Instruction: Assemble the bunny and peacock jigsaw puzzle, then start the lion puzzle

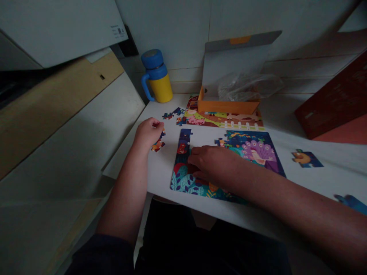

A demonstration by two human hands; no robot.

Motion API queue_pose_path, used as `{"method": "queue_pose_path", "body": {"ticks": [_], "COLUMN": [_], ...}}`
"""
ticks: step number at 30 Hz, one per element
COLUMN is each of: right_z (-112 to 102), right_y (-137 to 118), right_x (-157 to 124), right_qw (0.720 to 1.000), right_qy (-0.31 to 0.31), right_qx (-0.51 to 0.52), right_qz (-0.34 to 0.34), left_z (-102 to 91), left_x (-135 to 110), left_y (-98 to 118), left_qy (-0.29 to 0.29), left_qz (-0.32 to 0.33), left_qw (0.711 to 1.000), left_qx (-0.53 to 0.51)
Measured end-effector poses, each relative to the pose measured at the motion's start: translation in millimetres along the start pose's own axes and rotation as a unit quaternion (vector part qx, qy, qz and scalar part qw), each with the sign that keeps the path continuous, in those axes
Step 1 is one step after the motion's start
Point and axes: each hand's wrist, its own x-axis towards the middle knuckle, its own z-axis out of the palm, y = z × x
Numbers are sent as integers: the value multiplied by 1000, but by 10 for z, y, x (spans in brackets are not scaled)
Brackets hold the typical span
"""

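Observation:
A partly assembled jigsaw puzzle [186, 185] with a purple peacock lies at the front of the table, with a gap in its upper middle. My right hand [212, 162] rests over its left middle, fingers curled down and close together. Whatever is under those fingertips is hidden. To the left, my left hand [147, 133] is closed, thumb and finger pinched. Beside and partly beneath it shows an orange and dark blue puzzle piece [158, 145]; whether the hand grips it is unclear. Several loose puzzle pieces [168, 115] lie just beyond the left hand.
Behind the puzzle, an open orange box [229, 106] holding clear plastic stands on a farm picture [243, 125]. A blue and yellow bottle [161, 86] stands back left. More loose pieces [308, 158] lie right. A red box [335, 95] is at far right; white panels [71, 152] border the left.

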Motion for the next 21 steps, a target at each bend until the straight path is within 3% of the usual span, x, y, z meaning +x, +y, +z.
{"method": "queue_pose_path", "body": {"ticks": [8, 21], "right_z": [-16, -13], "right_y": [-100, -86], "right_x": [-35, -16], "right_qw": [999, 1000], "right_qy": [12, 16], "right_qx": [-51, -6], "right_qz": [-6, 15], "left_z": [30, 58], "left_x": [15, 14], "left_y": [-33, -35], "left_qy": [2, -14], "left_qz": [12, 26], "left_qw": [1000, 999], "left_qx": [-27, -44]}}
